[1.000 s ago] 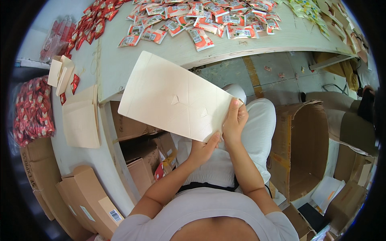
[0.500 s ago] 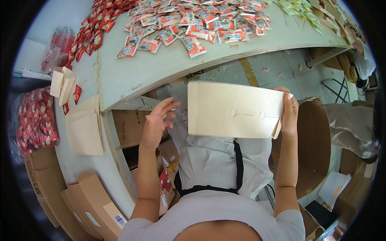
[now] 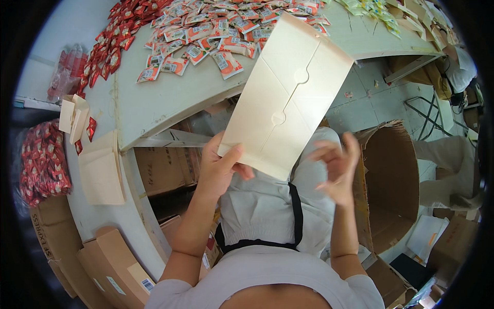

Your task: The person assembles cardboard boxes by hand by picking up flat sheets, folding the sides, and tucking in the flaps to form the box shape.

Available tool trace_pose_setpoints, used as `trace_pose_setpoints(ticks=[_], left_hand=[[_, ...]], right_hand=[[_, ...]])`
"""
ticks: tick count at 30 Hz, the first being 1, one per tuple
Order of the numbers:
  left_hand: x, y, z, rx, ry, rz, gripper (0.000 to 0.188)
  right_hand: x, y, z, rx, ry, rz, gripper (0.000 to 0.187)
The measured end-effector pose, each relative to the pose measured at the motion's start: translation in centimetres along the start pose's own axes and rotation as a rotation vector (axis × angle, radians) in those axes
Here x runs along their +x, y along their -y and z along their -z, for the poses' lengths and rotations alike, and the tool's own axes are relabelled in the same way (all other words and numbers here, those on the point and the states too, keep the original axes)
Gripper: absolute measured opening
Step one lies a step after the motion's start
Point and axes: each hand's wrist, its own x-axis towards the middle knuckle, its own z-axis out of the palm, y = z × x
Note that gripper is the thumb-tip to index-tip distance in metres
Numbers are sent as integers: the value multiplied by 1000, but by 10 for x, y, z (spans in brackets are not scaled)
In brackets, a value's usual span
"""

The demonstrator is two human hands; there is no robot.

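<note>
A flat, cream-coloured folded carton with slits and round cut-outs is tilted up in front of me, its top reaching over the table edge. My left hand grips its lower left corner, thumb on the near face. To the right of the carton, my right hand is held in the air with fingers apart and nothing in it, slightly smeared by motion. Left of my arms, more flat cream cartons lie stacked on the table, and an opened carton stands beyond them.
Orange-and-white packets and red packets are heaped on the white table. A clear bag of red packets is at the left. An open cardboard box stands at my right. Another person's legs show beyond it.
The carton has passed from my right hand to my left and turned from level to steeply slanted, showing its slit face. My right hand has let go and moved left.
</note>
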Motion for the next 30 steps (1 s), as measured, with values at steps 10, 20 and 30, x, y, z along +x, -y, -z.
trace_pose_setpoints(ticks=[10,20,30], left_hand=[[-7,19,-15,-36,91,271,25],[-16,29,-15,232,120,187,54],[-19,33,-16,520,69,-505,42]], right_hand=[[-3,-16,-34,-442,-41,215,31],[-11,-7,-33,23,-65,-308,22],[-14,-2,-19,99,115,-323,24]])
